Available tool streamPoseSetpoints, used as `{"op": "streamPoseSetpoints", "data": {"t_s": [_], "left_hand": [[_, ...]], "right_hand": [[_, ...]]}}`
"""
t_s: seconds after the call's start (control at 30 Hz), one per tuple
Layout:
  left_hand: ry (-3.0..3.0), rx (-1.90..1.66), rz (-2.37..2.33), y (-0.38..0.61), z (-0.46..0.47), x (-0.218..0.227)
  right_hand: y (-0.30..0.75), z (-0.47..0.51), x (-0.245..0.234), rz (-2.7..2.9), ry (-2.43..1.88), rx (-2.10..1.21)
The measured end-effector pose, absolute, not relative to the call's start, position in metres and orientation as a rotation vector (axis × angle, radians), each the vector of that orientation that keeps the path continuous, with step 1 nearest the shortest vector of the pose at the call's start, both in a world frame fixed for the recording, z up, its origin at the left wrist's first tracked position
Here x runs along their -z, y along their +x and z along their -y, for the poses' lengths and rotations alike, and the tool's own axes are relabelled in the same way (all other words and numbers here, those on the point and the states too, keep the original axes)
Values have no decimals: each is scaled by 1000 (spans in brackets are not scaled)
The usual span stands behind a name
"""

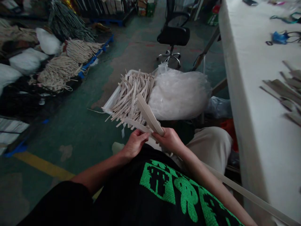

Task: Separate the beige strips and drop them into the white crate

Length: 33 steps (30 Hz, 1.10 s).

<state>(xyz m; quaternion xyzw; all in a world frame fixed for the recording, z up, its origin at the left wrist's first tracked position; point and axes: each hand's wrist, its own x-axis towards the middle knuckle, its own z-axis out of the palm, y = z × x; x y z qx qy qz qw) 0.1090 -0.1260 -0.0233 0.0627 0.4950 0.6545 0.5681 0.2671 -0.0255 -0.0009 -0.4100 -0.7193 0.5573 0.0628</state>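
My right hand (170, 138) is closed around one end of a beige flat folded strip (149, 114), which points up and away to the left. Close beside it, my left hand (136, 143) pinches a paler thin strip (137, 124) between thumb and fingers. The two hands nearly meet in front of my lap. Just beyond them, a white tray (110, 102) is heaped with loose beige strips (131, 94). A long pale band (244, 190) runs under my right forearm toward the lower right; whether it joins the strips in my hands is hidden.
A stuffed clear plastic bag (181, 94) sits right of the tray. The white-covered table (246, 78) bears grey-brown strips (287, 91) on my right. Behind is a black swivel chair (174, 34). On the left, blue pallets (97, 55) carry bundled strips (60, 72).
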Motion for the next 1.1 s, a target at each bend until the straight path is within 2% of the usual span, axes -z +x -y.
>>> {"op": "streamPoseSetpoints", "data": {"t_s": [0.07, 0.2, 0.37, 0.53, 0.7, 0.9, 1.1], "left_hand": [[153, -1536, -1158, 113, 126, 22], [148, -1551, -1207, 116, 128, 23], [114, -1463, -1157, 119, 128, 28], [124, -1525, -1209, 109, 124, 33], [134, -1450, -1158, 116, 124, 33], [107, -1488, -1226, 105, 120, 34], [129, -1395, -1156, 115, 116, 35]], "right_hand": [[266, 25, 0, 2187, -1210, -1657], [269, 26, -4, 2183, -1180, -1813], [269, 29, -2, 2197, -1212, -1719], [277, 27, -2, 2084, -1211, -1928], [271, 26, -4, 2143, -1280, -1721], [279, 24, -3, 2115, -1199, -1856], [274, 24, -6, 2150, -1263, -1702]]}}
